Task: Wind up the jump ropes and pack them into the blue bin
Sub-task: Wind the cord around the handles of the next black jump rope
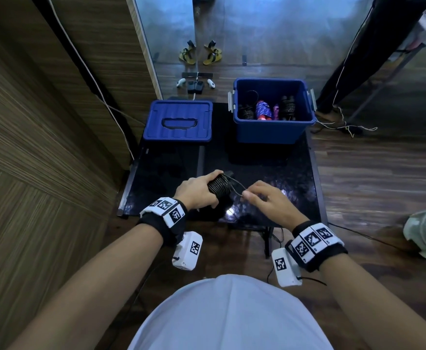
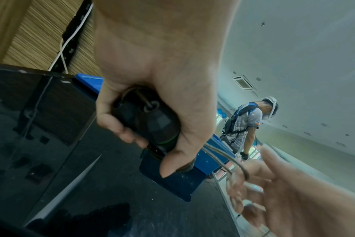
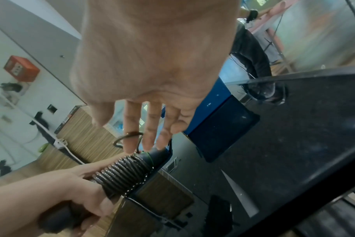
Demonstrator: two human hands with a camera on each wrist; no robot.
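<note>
Both hands work at centre frame in the head view, above the black table. Left hand is wrapped firmly round the black jump rope, whose cord is coiled tight about its handles; I note the thumb and fingers curled fully around the bundle. Right hand pinches the loose end of the cord between thumb and forefinger, just right of the coil (remaining fingers extended, per the right wrist view). Blue bin stands open at upper right of the table, holding several wound ropes, black and pink. Blue lid lies flat at upper left of the table, well apart from my hands.
</note>
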